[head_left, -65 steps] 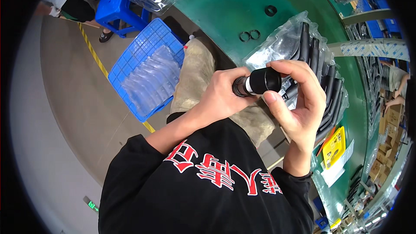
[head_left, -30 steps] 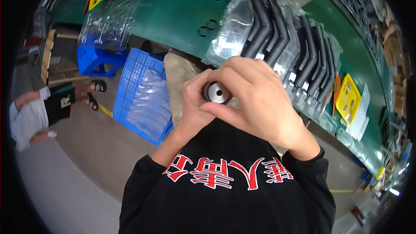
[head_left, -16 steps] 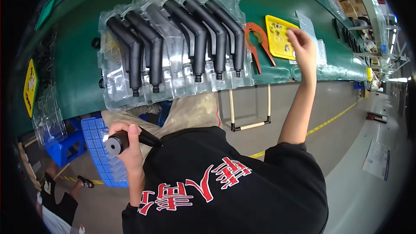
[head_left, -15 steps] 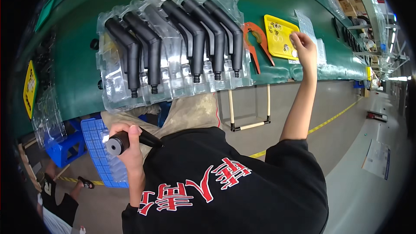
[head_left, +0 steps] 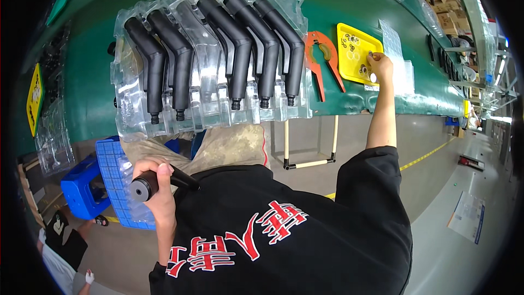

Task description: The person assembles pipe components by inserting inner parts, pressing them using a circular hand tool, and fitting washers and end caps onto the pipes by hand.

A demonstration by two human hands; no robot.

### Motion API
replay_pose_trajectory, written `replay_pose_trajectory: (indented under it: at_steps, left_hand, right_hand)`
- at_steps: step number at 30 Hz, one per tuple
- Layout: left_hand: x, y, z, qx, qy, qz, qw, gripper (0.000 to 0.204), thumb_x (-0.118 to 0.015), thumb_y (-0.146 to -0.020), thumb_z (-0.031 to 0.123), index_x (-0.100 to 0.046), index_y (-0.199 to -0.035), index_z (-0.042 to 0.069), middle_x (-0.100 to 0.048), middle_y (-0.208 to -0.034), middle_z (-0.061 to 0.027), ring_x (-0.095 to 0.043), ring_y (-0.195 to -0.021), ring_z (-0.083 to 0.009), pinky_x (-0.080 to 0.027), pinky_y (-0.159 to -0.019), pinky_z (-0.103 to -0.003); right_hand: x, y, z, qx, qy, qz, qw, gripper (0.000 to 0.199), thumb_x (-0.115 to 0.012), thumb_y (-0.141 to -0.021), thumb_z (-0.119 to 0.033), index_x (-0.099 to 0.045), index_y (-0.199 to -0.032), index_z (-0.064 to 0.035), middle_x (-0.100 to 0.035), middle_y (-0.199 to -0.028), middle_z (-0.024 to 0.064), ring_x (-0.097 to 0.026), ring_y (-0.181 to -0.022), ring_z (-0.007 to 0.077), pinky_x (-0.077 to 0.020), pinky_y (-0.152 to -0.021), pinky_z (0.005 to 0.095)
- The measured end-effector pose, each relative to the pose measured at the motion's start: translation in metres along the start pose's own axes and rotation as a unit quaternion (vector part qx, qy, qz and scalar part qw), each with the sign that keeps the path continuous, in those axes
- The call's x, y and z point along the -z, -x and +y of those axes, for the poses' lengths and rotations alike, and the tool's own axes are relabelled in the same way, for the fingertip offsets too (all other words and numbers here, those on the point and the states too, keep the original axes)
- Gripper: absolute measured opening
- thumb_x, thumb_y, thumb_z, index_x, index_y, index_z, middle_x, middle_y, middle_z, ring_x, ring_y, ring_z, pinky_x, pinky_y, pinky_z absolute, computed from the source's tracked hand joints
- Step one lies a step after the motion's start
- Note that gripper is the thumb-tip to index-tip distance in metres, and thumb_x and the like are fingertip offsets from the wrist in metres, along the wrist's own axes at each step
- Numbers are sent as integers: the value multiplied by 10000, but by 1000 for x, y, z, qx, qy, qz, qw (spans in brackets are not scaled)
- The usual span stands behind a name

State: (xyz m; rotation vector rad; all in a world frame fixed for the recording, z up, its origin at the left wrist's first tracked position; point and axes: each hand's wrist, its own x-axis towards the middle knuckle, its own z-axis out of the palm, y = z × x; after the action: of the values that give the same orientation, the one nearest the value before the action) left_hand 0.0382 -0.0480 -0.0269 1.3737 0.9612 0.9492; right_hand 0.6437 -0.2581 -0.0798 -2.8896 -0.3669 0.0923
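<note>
My left hand (head_left: 159, 187) grips a black tubular handle part (head_left: 146, 186) low at my left side, its round open end facing the camera. My right arm stretches out to a yellow tray (head_left: 353, 49) of small rings on the green table (head_left: 338, 0). My right hand (head_left: 379, 65) has its fingertips down among the rings; whether it pinches one is unclear. A clear blister tray (head_left: 210, 104) on the table's near edge holds several black angled handles (head_left: 234, 49).
An orange plier-like tool (head_left: 322, 57) lies beside the yellow tray, with clear bags (head_left: 396, 54) past it. A blue crate (head_left: 117, 180) and blue stool (head_left: 82, 191) stand on the floor at left. Another person (head_left: 60, 246) crouches lower left.
Earlier both hands held the black part at my chest. My right hand let go and reached out to the yellow tray; my left hand dropped to the left with the part.
</note>
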Motion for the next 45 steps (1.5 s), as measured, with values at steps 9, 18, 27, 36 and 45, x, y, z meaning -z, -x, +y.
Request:
replay_pose_trajectory:
  at_steps: [9, 18, 27, 36, 45]
  left_hand:
    - [-6, 0, 1, 14, -11, 11, 1000, 160, -637, -833, -29, -511, -842, 70, -575, -758, -61, -540, -684, -151, -453, -692, -259]
    - [-9, 1, 7, 37, -46, 33, 998, 175, -707, -786, -44, -568, -793, 63, -608, -769, -20, -509, -646, -113, -424, -641, -228]
    - [4, -1, 6, -29, -12, 45, 999, 183, -735, -768, -20, -575, -748, 66, -584, -688, -1, -472, -579, -113, -398, -583, -232]
    - [55, 12, 9, -47, -7, 134, 990, 207, -748, -769, 3, -559, -731, 79, -561, -640, 20, -453, -557, -103, -386, -562, -238]
    - [102, -5, -15, -42, 13, 234, 971, 218, -768, -792, 59, -559, -731, 81, -537, -631, 40, -439, -556, -89, -381, -551, -235]
  right_hand:
    - [-8, 2, 3, -5, 20, 1, 1000, 463, -724, -868, -362, -691, -1163, -6, -725, -978, 137, -701, -765, 227, -552, -711, 287]
    - [40, 80, -129, 256, -212, 48, 942, 320, -713, -897, -197, -684, -1147, 1, -701, -988, 96, -642, -834, 154, -515, -768, 268]
    - [53, 259, -378, 617, -266, -199, 713, 149, -685, -885, -103, -705, -1005, -18, -683, -979, 25, -569, -785, 127, -435, -736, 236]
    - [-74, 362, -537, 749, 223, -151, 606, 269, -805, -702, -122, -661, -917, -47, -704, -917, 92, -675, -825, 316, -538, -720, 389]
    - [-125, 354, -553, 752, 191, -95, 623, 179, -664, -727, -31, -631, -895, 21, -712, -825, 185, -705, -759, 379, -559, -661, 475]
